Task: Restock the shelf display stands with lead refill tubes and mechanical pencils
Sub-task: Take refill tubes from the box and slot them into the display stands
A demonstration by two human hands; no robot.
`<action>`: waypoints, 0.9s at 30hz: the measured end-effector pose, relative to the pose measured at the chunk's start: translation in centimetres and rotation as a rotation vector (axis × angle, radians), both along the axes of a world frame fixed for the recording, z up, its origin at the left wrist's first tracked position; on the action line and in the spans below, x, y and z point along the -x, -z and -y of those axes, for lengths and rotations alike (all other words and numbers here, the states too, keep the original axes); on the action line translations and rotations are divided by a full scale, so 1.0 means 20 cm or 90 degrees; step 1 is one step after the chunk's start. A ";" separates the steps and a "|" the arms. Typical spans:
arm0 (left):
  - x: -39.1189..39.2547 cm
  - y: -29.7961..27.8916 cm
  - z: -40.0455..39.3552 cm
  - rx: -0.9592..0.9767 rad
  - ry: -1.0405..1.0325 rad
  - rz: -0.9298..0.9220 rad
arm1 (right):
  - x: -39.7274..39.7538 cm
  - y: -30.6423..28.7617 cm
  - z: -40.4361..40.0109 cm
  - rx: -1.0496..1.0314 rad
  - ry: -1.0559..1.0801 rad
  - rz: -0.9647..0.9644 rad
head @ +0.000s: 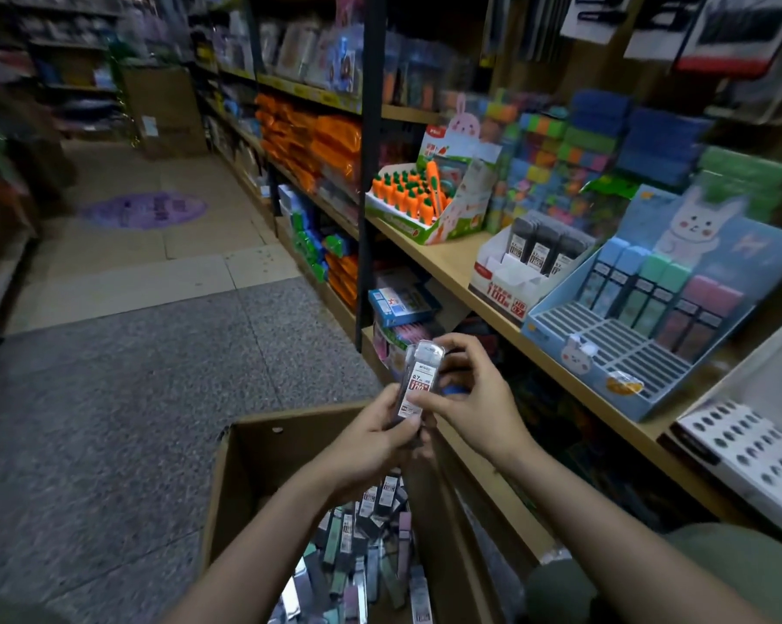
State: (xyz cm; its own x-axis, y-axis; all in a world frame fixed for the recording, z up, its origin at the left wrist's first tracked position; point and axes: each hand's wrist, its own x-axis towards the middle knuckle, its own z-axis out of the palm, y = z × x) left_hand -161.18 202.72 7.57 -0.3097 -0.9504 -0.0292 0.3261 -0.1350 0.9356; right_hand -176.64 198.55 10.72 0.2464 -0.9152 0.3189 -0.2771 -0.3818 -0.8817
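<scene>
Both hands hold a small stack of lead refill tubes (418, 382) above the open cardboard box (263, 448), at about the height of the lower shelf. The left hand (371, 436) grips the lower end of the stack, fingers curled round it; the right hand (467, 391) pinches the upper part, thumb on the labelled face and the other fingers curled behind. This two-handed hold probably serves to square the tubes and turn the printed 0.7 label outward before placement (the exact count in the stack cannot be told; at least two tubes show). The box holds the loose supply (366, 547): many tubes in dark, green, pink and grey, too jumbled to count. On the wooden shelf (452, 263) stand two displays for such tubes. The white display stand (510, 281), marked 0.7, holds three dark tubes in its back row, its front pockets appearing unfilled; the label in hand matches it, so it is the likely destination. The blue rabbit display stand (614, 349) carries about six pastel tubes in its back row, two blue, two green, two pink, with the front slots open. A carton of carrot-shaped pens (407, 191) stands farther along the shelf.
</scene>
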 end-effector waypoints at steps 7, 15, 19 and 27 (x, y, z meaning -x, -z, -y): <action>-0.01 -0.04 0.07 0.036 0.087 -0.018 | 0.09 -0.23 0.15 0.001 -0.083 -0.174; 0.08 -0.11 0.26 0.103 0.077 0.028 | 0.15 -0.42 0.28 0.004 -0.062 -0.255; 0.16 -0.15 0.39 0.127 0.053 0.071 | 0.19 -0.48 0.32 0.040 -0.002 -0.296; 0.27 -0.24 0.65 0.059 -0.089 0.047 | 0.47 -0.91 0.52 0.294 0.292 -0.309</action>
State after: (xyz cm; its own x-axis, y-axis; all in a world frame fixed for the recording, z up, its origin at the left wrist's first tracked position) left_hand -166.64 189.79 12.47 -0.1746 -0.9837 0.0423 0.2653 -0.0056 0.9642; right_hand -186.08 188.07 29.02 0.0864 -0.7605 0.6436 -0.8058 -0.4333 -0.4037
